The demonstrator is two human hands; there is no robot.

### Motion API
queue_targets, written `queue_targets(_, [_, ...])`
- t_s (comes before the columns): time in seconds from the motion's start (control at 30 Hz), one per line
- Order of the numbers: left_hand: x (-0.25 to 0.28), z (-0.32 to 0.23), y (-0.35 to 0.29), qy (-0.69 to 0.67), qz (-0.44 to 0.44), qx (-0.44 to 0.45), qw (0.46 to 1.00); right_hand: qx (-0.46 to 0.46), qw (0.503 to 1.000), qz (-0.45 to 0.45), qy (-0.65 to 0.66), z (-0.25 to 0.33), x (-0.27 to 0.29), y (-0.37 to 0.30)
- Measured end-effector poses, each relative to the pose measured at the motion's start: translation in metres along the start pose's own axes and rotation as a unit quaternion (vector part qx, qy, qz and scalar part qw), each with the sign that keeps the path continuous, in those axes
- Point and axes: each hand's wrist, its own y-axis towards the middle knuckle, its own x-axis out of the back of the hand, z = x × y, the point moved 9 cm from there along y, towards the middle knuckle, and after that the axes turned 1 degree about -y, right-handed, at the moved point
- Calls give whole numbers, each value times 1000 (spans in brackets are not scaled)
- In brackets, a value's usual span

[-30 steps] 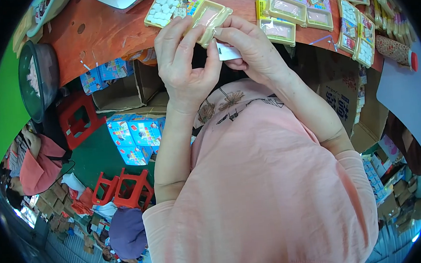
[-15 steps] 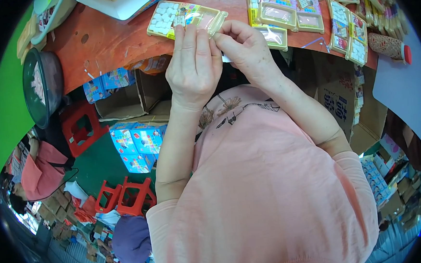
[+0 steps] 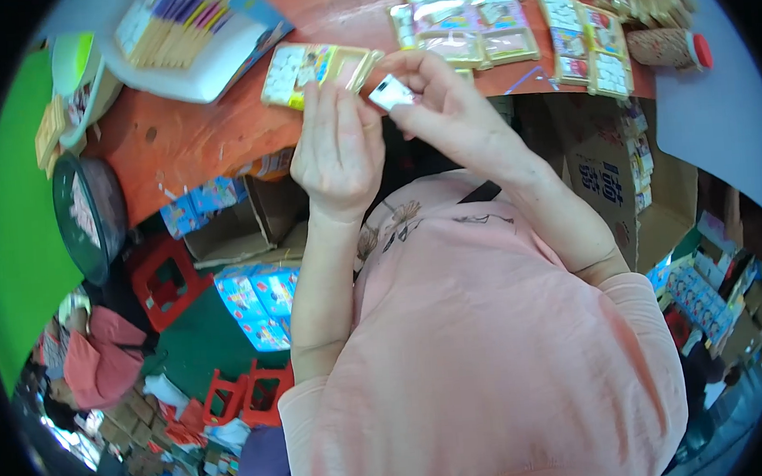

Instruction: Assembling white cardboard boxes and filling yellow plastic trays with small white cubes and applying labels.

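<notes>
Left hand (image 3: 338,149) is raised over the edge of the orange table (image 3: 191,132), back of the hand toward the camera, fingers extended upward and pressed against a flat yellow packet (image 3: 318,67) of small white pieces; the fingertips cover the packet's middle, so whether the thumb clamps it from behind cannot be told. Right hand (image 3: 443,103) is just beside the left, curled — thumb and forefinger pinching a small white tag (image 3: 391,93) with a dark mark, held close to the packet's right end. The packet lies partly on the table, at its near edge, tilted slightly. Further back on the table, well apart from the hands: rows of similar clear-wrapped packets (image 3: 473,32), a white tray (image 3: 186,40) holding a striped stack, and a woven container with a red cap (image 3: 670,47) at far right. A dark round basin (image 3: 91,212) sits at the table's left end. Cardboard boxes (image 3: 232,230) and red plastic stools (image 3: 170,281) stand below.
</notes>
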Motion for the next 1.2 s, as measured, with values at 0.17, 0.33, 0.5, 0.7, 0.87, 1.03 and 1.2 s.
queue_targets(0.17, [-5,0,4,-26,29,20,999,17,999,-35,7,-6,4,0])
queue_targets(0.33, [-18,-2,2,-59,44,33,997,61,989,-129,30,-13,21,5])
queue_targets(0.5, [16,0,19,-151,30,30,988,170,967,-171,78,6,-2,-2])
queue_targets(0.7, [54,-24,48,-174,-45,-12,984,70,975,-190,97,22,-23,-17])
queue_targets(0.87, [61,-38,54,-184,-35,-81,979,174,949,-260,30,37,-20,-42])
queue_targets(1.03, [85,-32,45,-153,-14,-52,987,198,946,-250,-59,47,-35,-51])
queue_targets(1.2, [56,-21,29,-152,60,14,986,173,940,-275,-102,49,-16,-71])
